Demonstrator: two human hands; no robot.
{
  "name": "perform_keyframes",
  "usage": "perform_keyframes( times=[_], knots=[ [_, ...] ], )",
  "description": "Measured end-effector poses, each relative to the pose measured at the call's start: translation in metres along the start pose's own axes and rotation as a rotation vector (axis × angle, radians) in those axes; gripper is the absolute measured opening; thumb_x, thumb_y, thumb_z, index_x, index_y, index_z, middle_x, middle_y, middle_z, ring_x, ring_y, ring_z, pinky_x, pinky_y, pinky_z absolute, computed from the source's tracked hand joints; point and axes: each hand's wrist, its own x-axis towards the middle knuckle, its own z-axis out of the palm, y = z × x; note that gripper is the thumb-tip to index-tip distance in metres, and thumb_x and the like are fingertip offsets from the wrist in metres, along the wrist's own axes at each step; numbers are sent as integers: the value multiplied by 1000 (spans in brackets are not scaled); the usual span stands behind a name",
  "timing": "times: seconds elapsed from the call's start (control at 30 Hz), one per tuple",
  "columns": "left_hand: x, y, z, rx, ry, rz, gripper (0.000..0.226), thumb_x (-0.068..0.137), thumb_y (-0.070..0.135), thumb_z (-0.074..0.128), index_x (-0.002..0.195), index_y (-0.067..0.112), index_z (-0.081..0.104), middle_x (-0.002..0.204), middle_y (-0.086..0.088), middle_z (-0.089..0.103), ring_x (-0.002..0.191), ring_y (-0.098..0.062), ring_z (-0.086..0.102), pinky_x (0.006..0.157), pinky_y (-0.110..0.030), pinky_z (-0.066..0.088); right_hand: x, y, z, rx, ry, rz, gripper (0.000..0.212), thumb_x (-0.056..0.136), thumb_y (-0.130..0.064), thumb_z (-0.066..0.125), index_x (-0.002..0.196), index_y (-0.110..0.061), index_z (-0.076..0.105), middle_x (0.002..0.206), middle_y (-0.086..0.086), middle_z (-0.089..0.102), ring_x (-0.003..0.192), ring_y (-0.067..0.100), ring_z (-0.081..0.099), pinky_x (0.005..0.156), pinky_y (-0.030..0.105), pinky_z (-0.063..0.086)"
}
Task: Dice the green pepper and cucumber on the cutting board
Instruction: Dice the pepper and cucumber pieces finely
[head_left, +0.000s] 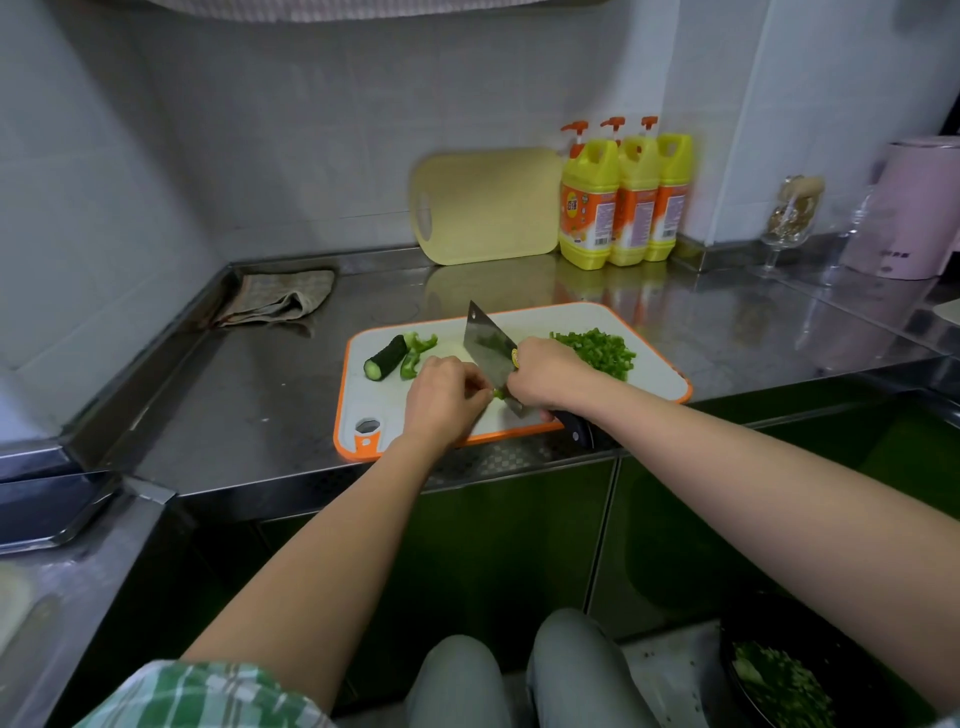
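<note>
My left hand (445, 397) pinches a pepper strip (498, 393) steady near the cutting board's (655, 382) front edge; my right hand (546, 375) grips the cleaver (489, 347), ready to dice.

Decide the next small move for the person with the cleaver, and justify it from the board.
Probably press the cleaver down through the green pepper piece that the left hand pins beside the blade. The right hand grips the cleaver, with its heel close to that piece. The cucumber and pepper strips lie uncut at the cutting board's left.
</note>
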Motion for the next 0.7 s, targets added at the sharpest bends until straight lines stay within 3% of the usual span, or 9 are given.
perform_keyframes(
  times=[0.13,0.23,0.47,0.6,0.7],
  knots=[
    [0,-1,1,-30,-12,-10,14,86,31,69,92,20,76,90,0,71,95,-21,54,74,-32,46,5,5,5,85,69,6,11,94,-9,44,85,-7,48,69,7,53,41,18,56,41,23,39],
    [0,-3,2,-87,-16,-36,11,84,32,72,87,23,76,85,4,72,93,-19,59,77,-36,52,5,11,0,127,99,-20,18,94,-9,40,76,-10,43,69,8,54,42,21,57,43,24,41],
    [-2,-2,0,-131,-13,-56,7,81,28,76,77,25,70,78,6,69,86,-16,60,76,-37,54,-6,3,-14,33,-46,-36,13,91,-6,41,84,-3,52,51,10,55,39,18,54,41,20,38],
    [-3,0,-3,-124,-13,-44,0,80,23,73,80,23,73,79,5,70,85,-16,62,75,-36,54,-2,0,-3,0,-40,-20,12,94,-8,44,91,-1,53,58,10,57,39,18,54,41,22,41],
    [-4,0,-6,-120,-34,-43,10,79,16,68,82,23,74,82,6,71,84,-15,63,74,-33,53,4,0,4,21,2,-7,14,95,-10,45,94,-1,55,64,10,60,41,19,57,44,24,44]
  ],
)
